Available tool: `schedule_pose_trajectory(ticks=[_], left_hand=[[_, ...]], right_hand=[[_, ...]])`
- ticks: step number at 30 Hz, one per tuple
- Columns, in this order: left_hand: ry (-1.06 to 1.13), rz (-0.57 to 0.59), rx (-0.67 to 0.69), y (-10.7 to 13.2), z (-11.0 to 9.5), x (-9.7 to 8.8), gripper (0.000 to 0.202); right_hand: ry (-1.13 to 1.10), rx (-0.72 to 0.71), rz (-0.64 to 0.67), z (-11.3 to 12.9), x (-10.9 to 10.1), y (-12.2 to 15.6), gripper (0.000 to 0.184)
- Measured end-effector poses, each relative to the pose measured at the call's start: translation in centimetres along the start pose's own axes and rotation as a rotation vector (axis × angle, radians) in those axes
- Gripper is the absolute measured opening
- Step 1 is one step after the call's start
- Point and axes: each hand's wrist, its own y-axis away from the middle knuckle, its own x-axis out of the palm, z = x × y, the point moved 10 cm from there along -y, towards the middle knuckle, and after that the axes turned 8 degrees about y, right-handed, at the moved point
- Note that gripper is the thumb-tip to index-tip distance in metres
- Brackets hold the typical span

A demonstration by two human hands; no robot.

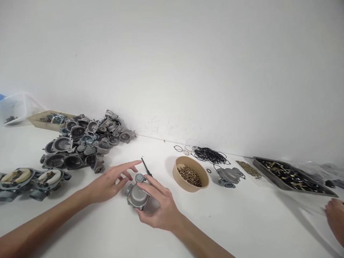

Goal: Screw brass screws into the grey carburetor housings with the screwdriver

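Low in the middle of the head view is a grey metal carburetor (138,197) with its rounded bowl facing up. My right hand (160,204) grips it from the right, fingers over the top and thumb below. Just to its left, my left hand (113,181) is open, fingers stretched toward the carburetor and holding nothing. A thin black screwdriver-like tool (146,166) lies behind the carburetor, its near end partly hidden by my right hand. On the left rest carburetor bodies with pale floats (49,178).
A heap of metal bowls (77,143) stands back left by a tan tray (48,122). Rightward are a tub (190,189) of brass screws, black rubber rings (209,155), another carburetor (230,175), small brass parts (248,169) and a dark tray (285,184). Another person's hand (335,218) shows far right.
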Motion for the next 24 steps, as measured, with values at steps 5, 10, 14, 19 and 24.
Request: schedule_pose_trajectory(ticks=[5, 10, 14, 19, 24], left_hand=[[-0.181, -0.1, -0.022, 0.5, 1.7, -0.6, 0.057], [-0.258, -0.048, -0.044, 0.7, 2.0, 0.7, 0.054], [-0.26, -0.006, -0.037, 0.7, 1.3, 1.7, 0.056], [-0.248, 0.015, -0.052, 0.5, 0.9, 2.1, 0.044], [-0.273, 0.047, -0.106, 0.5, 0.9, 2.5, 0.039]], right_hand=[[0.186, -0.091, -0.276, -0.7, -6.7, -1.5, 0.058], [0.467, 0.055, -0.761, -7.2, -21.2, 0.7, 0.065], [0.594, 0.533, -1.018, -15.1, -31.8, 7.8, 0.075], [0.65, 0.98, -0.968, -22.0, -36.0, 16.4, 0.075], [0.583, 1.135, -0.825, -26.1, -34.3, 19.7, 0.066]])
